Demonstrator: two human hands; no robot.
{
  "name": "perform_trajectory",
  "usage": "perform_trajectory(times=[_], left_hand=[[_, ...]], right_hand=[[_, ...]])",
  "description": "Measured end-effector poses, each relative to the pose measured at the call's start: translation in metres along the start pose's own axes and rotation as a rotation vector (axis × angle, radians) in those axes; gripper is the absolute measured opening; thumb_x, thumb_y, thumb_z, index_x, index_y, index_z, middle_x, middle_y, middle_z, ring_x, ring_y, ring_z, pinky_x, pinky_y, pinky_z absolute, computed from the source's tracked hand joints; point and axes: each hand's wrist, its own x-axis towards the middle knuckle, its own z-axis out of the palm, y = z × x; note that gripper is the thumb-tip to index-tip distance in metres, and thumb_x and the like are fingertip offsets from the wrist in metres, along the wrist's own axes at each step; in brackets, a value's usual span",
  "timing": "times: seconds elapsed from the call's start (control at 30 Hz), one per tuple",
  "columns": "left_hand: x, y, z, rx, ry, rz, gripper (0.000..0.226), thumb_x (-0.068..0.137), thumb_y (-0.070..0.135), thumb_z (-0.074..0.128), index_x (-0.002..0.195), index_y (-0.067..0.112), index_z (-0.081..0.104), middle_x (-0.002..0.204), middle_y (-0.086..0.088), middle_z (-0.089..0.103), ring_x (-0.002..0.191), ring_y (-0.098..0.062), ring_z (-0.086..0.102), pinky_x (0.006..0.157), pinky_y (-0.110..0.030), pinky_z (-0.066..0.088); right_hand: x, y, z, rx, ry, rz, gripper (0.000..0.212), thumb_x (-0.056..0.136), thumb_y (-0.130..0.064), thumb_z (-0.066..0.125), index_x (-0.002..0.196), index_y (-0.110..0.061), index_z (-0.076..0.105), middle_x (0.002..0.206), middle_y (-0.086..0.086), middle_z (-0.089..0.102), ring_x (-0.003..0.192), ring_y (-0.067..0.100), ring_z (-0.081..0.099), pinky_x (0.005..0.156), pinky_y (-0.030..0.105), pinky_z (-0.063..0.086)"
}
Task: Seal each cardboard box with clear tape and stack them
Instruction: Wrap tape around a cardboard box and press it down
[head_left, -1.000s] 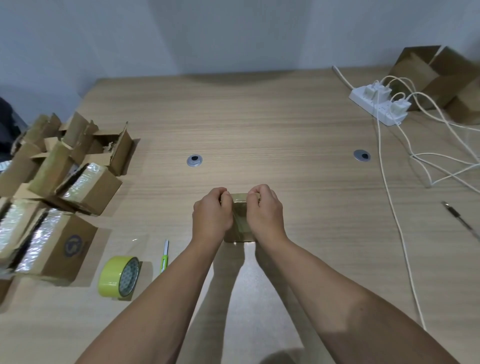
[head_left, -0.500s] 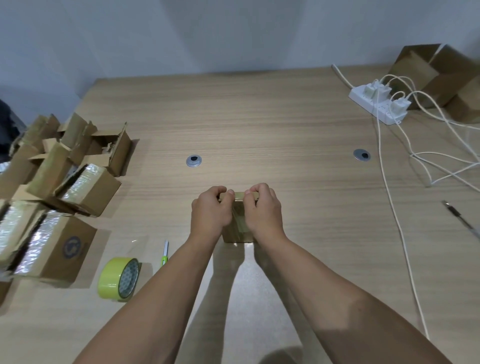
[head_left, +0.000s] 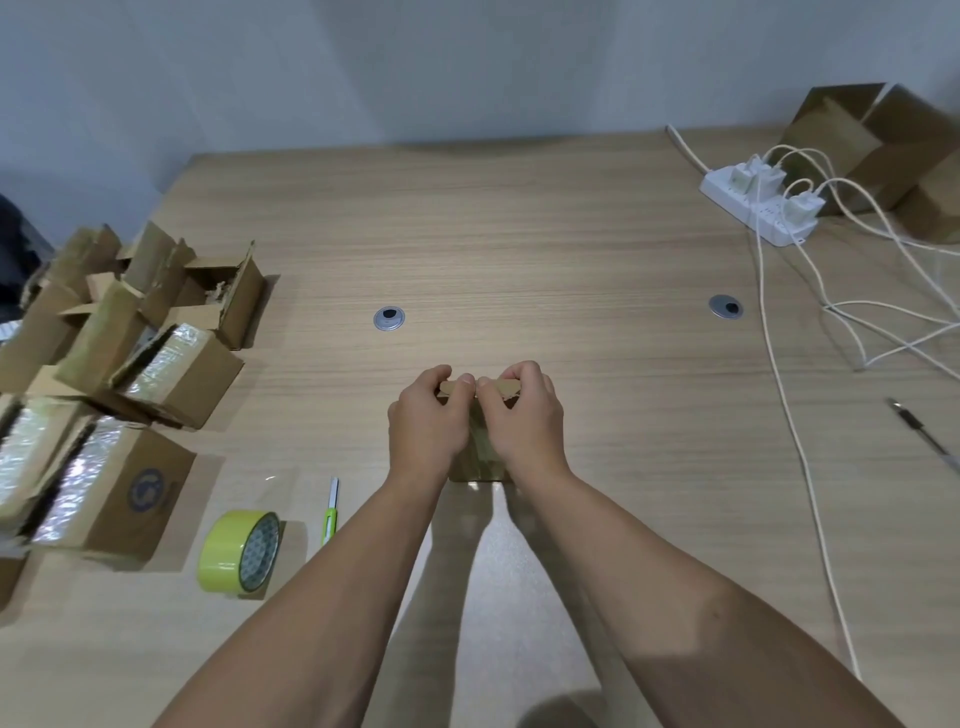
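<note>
The box (head_left: 479, 457) stands on the table (head_left: 519, 234) near its front middle. It is small, brown and mostly hidden between the person's two hands. Its near face shows a glossy strip down the middle (tape, by the shine). The left hand (head_left: 423, 423) grips the box's left side with its fingers curled over the far top edge. The right hand (head_left: 525, 423) grips the right side the same way. The two sets of fingertips nearly meet at the top middle, on a flap (head_left: 501, 387) that shows just beyond the knuckles. Both bare forearms reach in from the bottom edge.

Left of the hands a green cutter (head_left: 331, 512) lies on the table. Just beside it a yellow tape roll (head_left: 223, 551) stands on its rim. Further left, a pile (head_left: 130, 395) of cardboard boxes crowds the table's left edge; some have shiny tape over their tops and others have open flaps. Two round metal grommets (head_left: 389, 318) are set in the tabletop beyond the hands, one to the left and one well to the right.

Near the far right corner lies a white power strip (head_left: 753, 210) with chargers plugged in. White cables (head_left: 779, 374) run from it toward the front edge. Behind it sit larger open cartons (head_left: 883, 145). A pen (head_left: 924, 441) lies alone by the right edge.
</note>
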Motion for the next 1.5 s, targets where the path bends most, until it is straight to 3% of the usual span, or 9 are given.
perform_trajectory(times=[0.23, 0.4, 0.5, 0.67, 0.87, 1.0, 1.3, 1.43, 1.5], left_hand=[[0.012, -0.003, -0.004, 0.165, -0.013, 0.14, 0.033, 0.102, 0.021, 0.043, 0.08, 0.01, 0.065, 0.072, -0.006, 0.064, 0.085, -0.034, 0.054, 0.068, -0.035, 0.035], [0.005, -0.007, -0.008, 0.098, -0.048, 0.109, 0.029, 0.107, 0.024, 0.035, 0.091, 0.025, 0.06, 0.092, 0.002, 0.062, 0.101, -0.027, 0.053, 0.083, -0.03, 0.035], [-0.001, -0.018, -0.008, -0.063, -0.005, -0.011, 0.043, 0.106, 0.038, 0.034, 0.139, 0.019, 0.054, 0.139, 0.001, 0.055, 0.132, -0.023, 0.047, 0.112, -0.039, 0.034], [-0.014, -0.038, -0.004, -0.445, -0.087, -0.29, 0.052, 0.094, 0.061, 0.046, 0.119, 0.017, 0.057, 0.103, -0.002, 0.065, 0.09, -0.02, 0.066, 0.082, -0.04, 0.057], [-0.016, -0.044, -0.007, -0.7, -0.097, -0.349, 0.032, 0.097, 0.026, 0.064, 0.125, 0.015, 0.053, 0.104, -0.007, 0.069, 0.09, -0.018, 0.07, 0.074, -0.036, 0.057], [-0.007, -0.059, -0.02, -0.628, -0.047, -0.334, 0.022, 0.097, 0.018, 0.056, 0.117, 0.011, 0.064, 0.101, -0.012, 0.072, 0.082, -0.024, 0.066, 0.074, -0.037, 0.051], [-0.01, -0.123, -0.005, -0.299, -0.107, -0.314, 0.037, 0.106, 0.027, 0.042, 0.139, 0.028, 0.058, 0.135, 0.005, 0.063, 0.124, -0.018, 0.058, 0.105, -0.039, 0.046], [-0.01, -0.131, 0.007, -0.145, -0.182, -0.284, 0.036, 0.102, 0.036, 0.051, 0.137, 0.026, 0.051, 0.125, 0.014, 0.058, 0.11, 0.0, 0.055, 0.098, -0.032, 0.04], [-0.01, -0.139, 0.014, 0.063, -0.245, -0.224, 0.057, 0.084, 0.058, 0.063, 0.128, 0.025, 0.047, 0.122, 0.011, 0.06, 0.119, -0.014, 0.054, 0.102, -0.041, 0.041]], right_hand=[[0.004, 0.003, 0.001, -0.042, 0.006, -0.025, 0.017, 0.1, -0.016, 0.045, 0.108, -0.008, 0.057, 0.115, 0.007, 0.057, 0.108, 0.024, 0.05, 0.085, 0.03, 0.035], [-0.004, 0.007, -0.002, 0.008, 0.013, -0.049, 0.016, 0.101, -0.014, 0.043, 0.105, -0.009, 0.058, 0.109, 0.004, 0.057, 0.105, 0.021, 0.051, 0.087, 0.032, 0.038], [-0.008, 0.011, -0.004, 0.031, 0.06, -0.061, 0.015, 0.102, -0.014, 0.043, 0.104, -0.011, 0.058, 0.108, 0.002, 0.055, 0.103, 0.02, 0.051, 0.079, 0.025, 0.031], [-0.028, 0.018, -0.005, 0.044, 0.037, -0.15, 0.013, 0.104, -0.017, 0.045, 0.099, -0.018, 0.057, 0.101, -0.009, 0.053, 0.101, 0.015, 0.053, 0.081, 0.023, 0.037], [-0.056, 0.033, 0.004, -0.019, -0.176, -0.342, 0.023, 0.095, -0.047, 0.039, 0.099, -0.029, 0.054, 0.099, -0.021, 0.051, 0.102, 0.008, 0.052, 0.083, 0.01, 0.035], [-0.058, 0.049, 0.004, -0.106, -0.365, -0.47, 0.041, 0.099, -0.046, 0.038, 0.118, -0.022, 0.066, 0.117, -0.017, 0.055, 0.124, 0.008, 0.043, 0.102, 0.021, 0.036], [-0.024, 0.116, -0.013, -0.422, -0.177, 0.369, 0.05, 0.099, -0.044, 0.049, 0.142, -0.019, 0.045, 0.142, 0.012, 0.039, 0.128, 0.033, 0.037, 0.113, 0.041, 0.028], [-0.023, 0.129, -0.007, -0.354, -0.174, 0.379, 0.045, 0.097, -0.042, 0.055, 0.133, -0.017, 0.05, 0.129, 0.011, 0.044, 0.12, 0.032, 0.041, 0.11, 0.041, 0.032], [-0.025, 0.131, 0.0, -0.33, -0.126, 0.363, 0.055, 0.094, -0.045, 0.06, 0.14, -0.017, 0.045, 0.129, 0.01, 0.042, 0.122, 0.033, 0.04, 0.111, 0.043, 0.033]])
